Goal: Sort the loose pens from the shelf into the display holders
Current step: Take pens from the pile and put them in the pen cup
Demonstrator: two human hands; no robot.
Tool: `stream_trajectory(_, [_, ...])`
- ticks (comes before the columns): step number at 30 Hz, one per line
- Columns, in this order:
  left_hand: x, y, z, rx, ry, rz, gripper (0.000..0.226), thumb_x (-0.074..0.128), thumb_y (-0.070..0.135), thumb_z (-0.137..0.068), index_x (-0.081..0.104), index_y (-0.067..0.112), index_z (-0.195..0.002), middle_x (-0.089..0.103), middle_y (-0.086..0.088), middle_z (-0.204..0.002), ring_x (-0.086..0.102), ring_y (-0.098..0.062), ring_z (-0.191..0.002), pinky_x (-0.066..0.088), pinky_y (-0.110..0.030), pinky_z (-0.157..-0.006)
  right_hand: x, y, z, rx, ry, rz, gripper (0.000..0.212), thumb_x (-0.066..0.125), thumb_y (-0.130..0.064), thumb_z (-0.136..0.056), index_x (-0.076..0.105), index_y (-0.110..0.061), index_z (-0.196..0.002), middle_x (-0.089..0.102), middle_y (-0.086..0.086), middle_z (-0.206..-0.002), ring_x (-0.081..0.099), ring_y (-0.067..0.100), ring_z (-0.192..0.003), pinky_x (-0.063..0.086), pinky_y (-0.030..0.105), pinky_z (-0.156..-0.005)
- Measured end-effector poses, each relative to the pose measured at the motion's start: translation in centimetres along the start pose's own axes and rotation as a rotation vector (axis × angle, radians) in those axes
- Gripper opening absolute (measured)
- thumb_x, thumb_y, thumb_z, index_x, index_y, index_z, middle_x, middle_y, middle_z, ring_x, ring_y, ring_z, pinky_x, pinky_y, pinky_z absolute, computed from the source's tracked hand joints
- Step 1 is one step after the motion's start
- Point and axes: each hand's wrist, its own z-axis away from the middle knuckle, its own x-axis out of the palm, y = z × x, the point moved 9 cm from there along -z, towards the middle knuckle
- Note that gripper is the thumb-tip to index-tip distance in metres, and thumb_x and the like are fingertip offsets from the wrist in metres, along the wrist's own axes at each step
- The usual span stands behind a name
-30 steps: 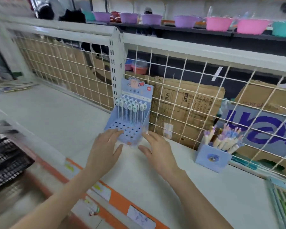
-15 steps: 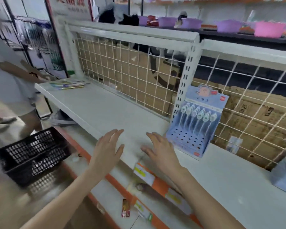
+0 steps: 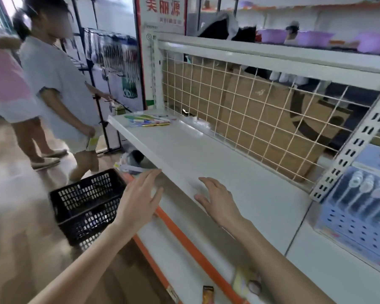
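Observation:
Several loose coloured pens (image 3: 148, 120) lie in a pile at the far left end of the white shelf (image 3: 184, 150). A blue display holder (image 3: 360, 213) with rows of holes and a few white-topped pens stands at the right edge, against the wire grid. My left hand (image 3: 139, 202) hovers open past the shelf's front edge, fingers straight. Over the shelf, my right hand (image 3: 217, 200) is spread flat and holds nothing. Both hands are well short of the loose pens.
A black plastic basket (image 3: 86, 202) sits on the floor to the left, below the shelf. Two people (image 3: 53, 84) stand in the aisle near the shelf's far end. A cream wire grid (image 3: 239, 110) backs the shelf, with cardboard boxes behind. An orange-edged lower shelf (image 3: 184, 238) runs beneath.
The view has swung left along the shelf: the blue holder has slid to the right edge and the loose pens have come nearer. Both hands left the holder and stay open.

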Motion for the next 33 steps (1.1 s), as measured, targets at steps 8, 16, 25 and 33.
stream_trajectory(8, [1.2, -6.9, -3.4, -0.060, 0.029, -0.019, 0.041, 0.063, 0.014, -0.087, 0.053, 0.009, -0.126, 0.058, -0.010, -0.124, 0.061, -0.030, -0.104, 0.049, -0.040, -0.087, 3.5, -1.3, -9.8, -0.059, -0.036, -0.044, 0.052, 0.049, -0.032, -0.096, 0.031, -0.021, -0.143, 0.032, 0.000, -0.150, 0.029, 0.020, -0.137, 0.025, 0.033, -0.111])
stream_trajectory(16, [3.0, -15.4, -14.2, -0.114, -0.022, -0.111, 0.045, 0.065, 0.012, -0.086, 0.053, 0.008, -0.129, 0.057, -0.010, -0.125, 0.060, -0.031, -0.107, 0.049, -0.041, -0.087, 5.9, -2.5, -23.6, -0.106, -0.045, -0.135, 0.050, 0.047, -0.027, -0.096, 0.031, -0.016, -0.143, 0.031, 0.001, -0.149, 0.030, 0.020, -0.136, 0.024, 0.031, -0.107])
stream_trajectory(25, [6.2, -22.0, -23.4, -0.180, -0.068, -0.107, 0.043, 0.060, 0.018, -0.090, 0.051, 0.013, -0.131, 0.053, -0.011, -0.131, 0.058, -0.032, -0.108, 0.050, -0.048, -0.087, 6.4, -1.9, -35.8, -0.078, -0.049, -0.155, 0.052, 0.048, -0.018, -0.095, 0.032, -0.014, -0.144, 0.033, 0.004, -0.149, 0.032, 0.023, -0.134, 0.027, 0.033, -0.109])
stream_trajectory(33, [8.1, -28.6, -29.6, -0.142, -0.090, -0.104, 0.038, 0.060, 0.012, -0.089, 0.055, 0.003, -0.126, 0.057, -0.017, -0.126, 0.062, -0.035, -0.102, 0.050, -0.045, -0.085, 8.8, -2.7, -42.1, -0.064, -0.040, -0.153, 0.048, 0.049, -0.014, -0.093, 0.038, -0.015, -0.140, 0.039, 0.005, -0.144, 0.036, 0.023, -0.131, 0.029, 0.033, -0.108])
